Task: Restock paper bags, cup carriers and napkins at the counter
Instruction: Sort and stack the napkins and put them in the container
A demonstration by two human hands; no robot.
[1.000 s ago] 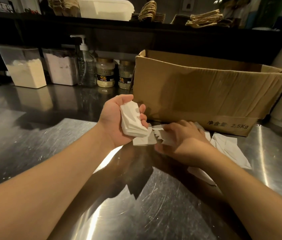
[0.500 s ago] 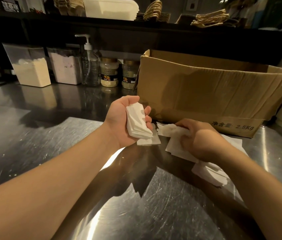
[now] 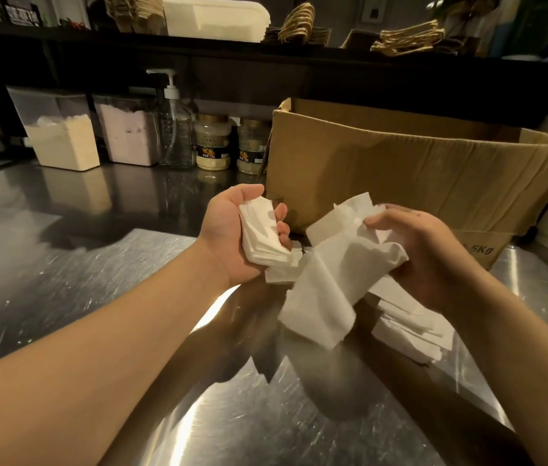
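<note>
Above the steel counter (image 3: 64, 280) I see a neat stack of folded napkins (image 3: 262, 233) clasped in my left hand (image 3: 232, 237), fingers curled round its far edge. Just to its right, my right hand (image 3: 424, 253) grips a loose bunch of napkins (image 3: 330, 280) that droops toward me, lifted off the surface. More spread napkins (image 3: 410, 331) lie flat under that wrist. Behind both hands stands an open cardboard box (image 3: 417, 176). Further left, against the back wall, sit a pump bottle (image 3: 175, 129), two jars (image 3: 213, 142) and two powder tubs (image 3: 60, 129).
</note>
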